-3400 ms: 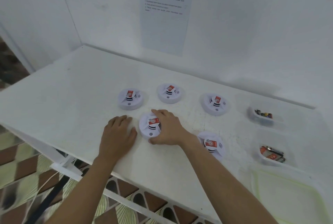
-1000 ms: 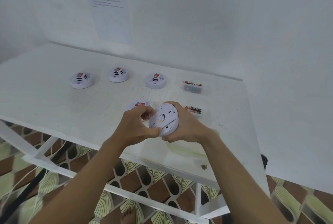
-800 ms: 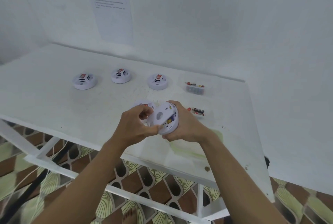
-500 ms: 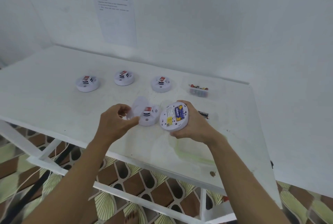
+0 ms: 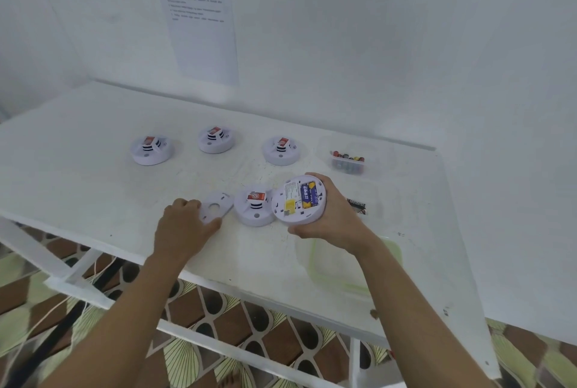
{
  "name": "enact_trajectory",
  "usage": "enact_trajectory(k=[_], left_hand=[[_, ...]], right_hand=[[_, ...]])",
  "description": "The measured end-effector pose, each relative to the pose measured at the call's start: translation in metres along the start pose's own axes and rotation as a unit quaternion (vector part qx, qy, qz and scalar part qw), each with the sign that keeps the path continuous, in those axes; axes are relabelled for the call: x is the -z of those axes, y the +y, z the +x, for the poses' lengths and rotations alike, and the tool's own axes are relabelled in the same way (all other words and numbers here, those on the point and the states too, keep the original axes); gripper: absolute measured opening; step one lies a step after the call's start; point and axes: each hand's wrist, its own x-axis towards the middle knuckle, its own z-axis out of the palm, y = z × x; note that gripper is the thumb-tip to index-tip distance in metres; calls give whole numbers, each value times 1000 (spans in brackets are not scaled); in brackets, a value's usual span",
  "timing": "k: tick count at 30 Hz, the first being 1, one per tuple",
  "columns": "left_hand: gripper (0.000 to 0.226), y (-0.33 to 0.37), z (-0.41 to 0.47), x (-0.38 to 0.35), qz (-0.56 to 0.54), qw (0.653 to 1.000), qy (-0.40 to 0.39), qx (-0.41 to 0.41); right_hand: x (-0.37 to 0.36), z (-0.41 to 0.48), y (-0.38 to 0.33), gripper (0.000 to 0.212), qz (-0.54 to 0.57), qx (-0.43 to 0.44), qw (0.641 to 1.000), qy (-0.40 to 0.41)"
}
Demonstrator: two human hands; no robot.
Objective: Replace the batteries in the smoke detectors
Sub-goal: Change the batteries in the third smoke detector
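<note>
Your right hand [image 5: 331, 215] grips a smoke detector [image 5: 299, 200] just right of the frame's centre, raised off the tabletop [image 5: 93, 175] and tilted so its underside faces you; your fingers wrap behind its far rim and your thumb presses its near edge. In its open back you can see a blue and yellow battery [image 5: 307, 197] lying beside a white and yellow label. Just to its left, touching or nearly touching its rim, a second detector [image 5: 254, 206] sits on the tabletop with a red and white tag on its top. Further left lies the flat back cover [image 5: 215, 207], a white plate with a round hole; your left hand [image 5: 184, 228] rests palm down with the fingertips on the plate's near left edge, pressing rather than clenching it. Three more detectors [image 5: 152, 150] [image 5: 216, 139] [image 5: 282, 150] stand in a row across the upper middle of the frame, each with a red tag. To their right is a clear tub of batteries [image 5: 348, 162], and loose batteries [image 5: 357, 205] show just beyond your right hand. A clear lid with a green rim [image 5: 390, 250] lies under your right wrist, at the lower right. A printed sheet [image 5: 201, 22] hangs on the wall at the top.
</note>
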Motion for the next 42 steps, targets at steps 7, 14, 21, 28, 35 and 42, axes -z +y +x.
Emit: enact_trajectory(k=[7, 14, 21, 28, 35, 42], left_hand=[[28, 31, -4, 16, -177, 978, 35, -100], [30, 78, -6, 36, -495, 841, -217, -5], [24, 70, 20, 34, -558, 801, -216, 2], [18, 68, 54, 36, -521, 843, -129, -38], [38, 62, 66, 32, -545, 831, -114, -16], [16, 52, 86, 34, -563, 817, -113, -47]], right_hand=[[-8, 8, -5, 90, 5, 5, 1000, -14], [-24, 26, -6, 92, 18, 23, 1000, -11], [-32, 44, -7, 51, 127, -39, 991, -24], [-51, 68, -14, 31, 119, -92, 988, 16], [-63, 89, -21, 21, 235, -107, 958, 126], [-79, 108, -36, 26, 296, -120, 936, 147]])
